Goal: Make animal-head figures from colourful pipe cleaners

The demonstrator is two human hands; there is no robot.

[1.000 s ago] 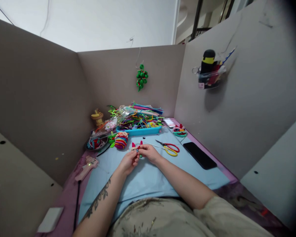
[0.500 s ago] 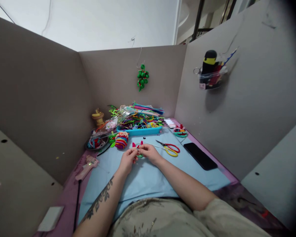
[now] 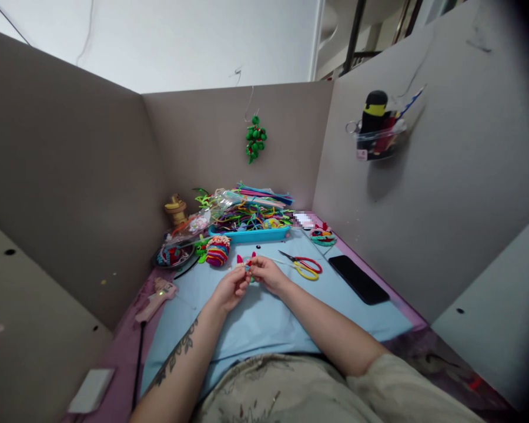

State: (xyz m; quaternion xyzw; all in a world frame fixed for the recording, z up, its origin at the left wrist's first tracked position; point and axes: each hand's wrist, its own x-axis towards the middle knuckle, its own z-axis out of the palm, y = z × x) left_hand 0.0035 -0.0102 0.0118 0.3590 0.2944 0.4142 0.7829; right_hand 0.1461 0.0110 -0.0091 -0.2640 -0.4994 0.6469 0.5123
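Between my two hands is a small craft piece of fuzzy pipe cleaner [image 3: 247, 259], teal with pink-red upright tips; my fingers hide much of it. The fingers of my left hand [image 3: 230, 288] are pinched on its left side. My right hand [image 3: 268, 275] pinches it from the right, its fingertips almost meeting the left ones. Just right of my right hand lie scissors [image 3: 306, 267] with one red and one yellow handle, blades apart. A striped multicoloured fuzzy piece [image 3: 217, 251] sits beyond my left hand, beside a green fuzzy figure [image 3: 201, 248].
A blue tray [image 3: 251, 236] heaped with pipe cleaners stands at the back. A black phone [image 3: 358, 279] and a teal-red craft piece [image 3: 322, 236] lie right. A pink glue gun [image 3: 155, 301] with its cord lies left. Grey partitions [image 3: 238, 123] enclose the table.
My left hand has turned slightly and shifted a little down and to the right, its fingers curled more. The right hand stays nearly in place.
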